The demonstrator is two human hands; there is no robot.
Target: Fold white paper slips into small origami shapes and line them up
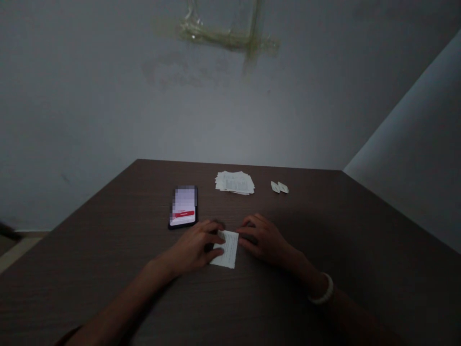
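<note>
A small sheet of printed paper (229,250) lies flat on the table in front of me. My left hand (198,245) rests over its left side, thumb and fingertips apart and touching the sheet. At the paper's right edge is my right hand (264,238), its fingers curved and spread with nothing seen between them. Whether the right fingertips touch the edge, I cannot tell. A white bracelet (328,290) circles my right wrist.
On the dark brown table (118,230), a phone (184,202) with a lit screen lies left of the paper. Farther back sits a loose pile of printed papers (236,182). Two small folded white pieces (280,187) lie right of the pile. A wall (230,115) stands behind.
</note>
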